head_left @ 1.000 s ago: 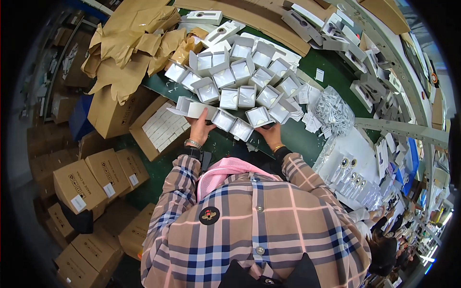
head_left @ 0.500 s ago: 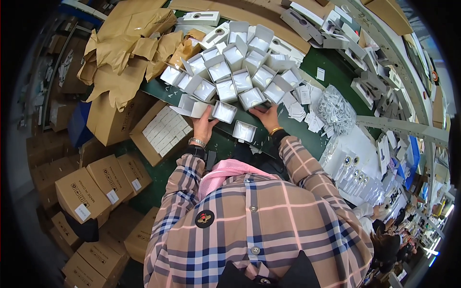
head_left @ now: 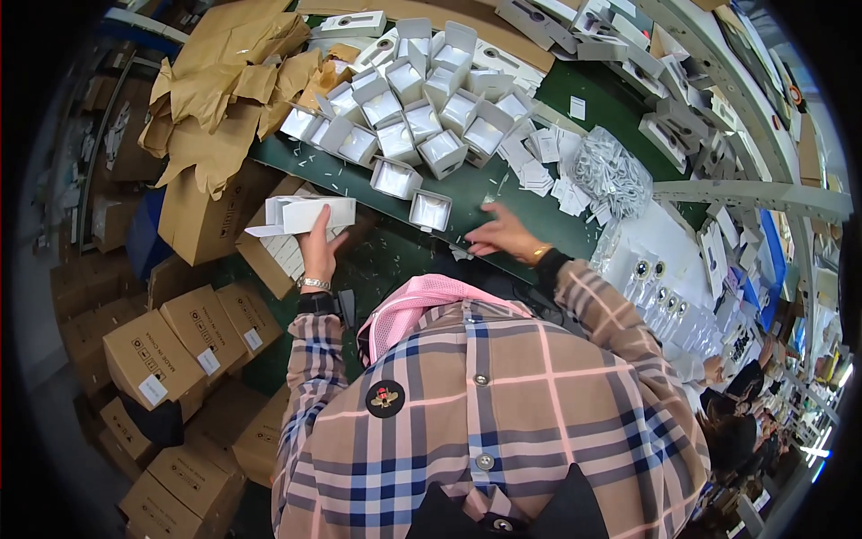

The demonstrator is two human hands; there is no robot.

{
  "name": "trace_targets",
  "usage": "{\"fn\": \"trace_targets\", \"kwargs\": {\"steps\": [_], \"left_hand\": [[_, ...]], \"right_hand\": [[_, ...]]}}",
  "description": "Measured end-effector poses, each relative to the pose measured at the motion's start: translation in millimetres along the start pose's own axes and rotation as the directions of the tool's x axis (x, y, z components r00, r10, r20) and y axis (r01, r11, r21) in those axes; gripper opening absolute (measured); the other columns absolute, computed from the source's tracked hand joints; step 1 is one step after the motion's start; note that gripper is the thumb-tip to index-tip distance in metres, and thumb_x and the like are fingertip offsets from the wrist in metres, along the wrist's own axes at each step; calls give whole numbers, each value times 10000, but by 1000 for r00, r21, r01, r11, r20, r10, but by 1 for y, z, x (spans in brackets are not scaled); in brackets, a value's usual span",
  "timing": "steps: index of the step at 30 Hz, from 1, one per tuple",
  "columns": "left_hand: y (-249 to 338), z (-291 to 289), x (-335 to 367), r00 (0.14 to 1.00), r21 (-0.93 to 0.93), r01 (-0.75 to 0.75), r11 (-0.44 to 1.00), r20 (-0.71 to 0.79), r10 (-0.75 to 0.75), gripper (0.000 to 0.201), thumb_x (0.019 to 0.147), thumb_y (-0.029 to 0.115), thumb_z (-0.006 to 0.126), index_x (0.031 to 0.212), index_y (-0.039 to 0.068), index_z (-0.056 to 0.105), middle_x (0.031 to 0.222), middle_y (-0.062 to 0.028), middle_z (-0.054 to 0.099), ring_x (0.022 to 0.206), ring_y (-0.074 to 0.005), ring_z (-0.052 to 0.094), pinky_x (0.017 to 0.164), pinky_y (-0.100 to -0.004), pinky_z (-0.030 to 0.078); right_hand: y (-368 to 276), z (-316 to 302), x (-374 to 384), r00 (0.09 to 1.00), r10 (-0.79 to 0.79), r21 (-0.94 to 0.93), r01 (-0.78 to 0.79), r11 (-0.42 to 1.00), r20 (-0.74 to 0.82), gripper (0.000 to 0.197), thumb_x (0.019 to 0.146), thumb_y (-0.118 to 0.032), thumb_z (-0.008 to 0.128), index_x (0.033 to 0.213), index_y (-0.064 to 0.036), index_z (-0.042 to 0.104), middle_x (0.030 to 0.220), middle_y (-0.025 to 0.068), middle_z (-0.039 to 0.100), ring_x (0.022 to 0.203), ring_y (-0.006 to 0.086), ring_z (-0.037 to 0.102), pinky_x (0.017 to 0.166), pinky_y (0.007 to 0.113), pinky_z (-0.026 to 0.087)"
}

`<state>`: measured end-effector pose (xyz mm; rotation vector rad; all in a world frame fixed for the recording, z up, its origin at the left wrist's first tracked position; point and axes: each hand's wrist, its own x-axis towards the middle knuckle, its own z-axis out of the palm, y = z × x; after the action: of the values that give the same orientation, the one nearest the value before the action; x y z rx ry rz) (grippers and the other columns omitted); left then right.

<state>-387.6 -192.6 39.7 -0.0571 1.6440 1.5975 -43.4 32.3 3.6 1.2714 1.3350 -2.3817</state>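
In my left hand [head_left: 316,256] is a small white box [head_left: 339,212] with its end flaps standing out, held off the table's left edge above an open carton. My right hand [head_left: 508,235] is over the table's near edge with nothing in it, the fingers stretched out and apart. Left of those fingers sits an open white box [head_left: 431,212] at the edge, with a clear-wrapped item inside. Another open box [head_left: 395,179] stands just behind it. Farther back, several more open white boxes [head_left: 396,142] are crowded together, lids up.
Below my left hand, an open carton [head_left: 256,247] holds rows of white boxes. Torn brown paper [head_left: 211,117] lies at far left. White slips [head_left: 537,177] and a bag of coiled cables [head_left: 612,172] are on the right. Closed cartons [head_left: 154,357] are stacked at lower left.
My left hand has lifted a white box off the table and carried it left over the carton. My right hand has let go of the boxes and drawn back toward me.
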Motion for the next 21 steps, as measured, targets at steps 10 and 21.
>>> {"fn": "trace_targets", "kwargs": {"steps": [10,21], "left_hand": [[-55,69,-15,953,-125,178,976,271,-139,454,1019,208,677,1410,54,506,1342,-151,619,1230,-365,619,1030,-557,537],[-3,76,-126,848,711,-470,523,528,43,669,748,236,880,1314,45,578,1247,-124,663,1117,-264,671,893,-383,552]], "right_hand": [[8,72,102,871,-450,50,467,883,-197,1153,791,-94,883,1643,-67,107,1179,179,664,778,186,687,680,329,596],[-26,13,-57,872,-447,-291,489,822,200,648,932,-67,725,1509,-20,433,1442,162,548,931,135,689,703,263,560]]}}
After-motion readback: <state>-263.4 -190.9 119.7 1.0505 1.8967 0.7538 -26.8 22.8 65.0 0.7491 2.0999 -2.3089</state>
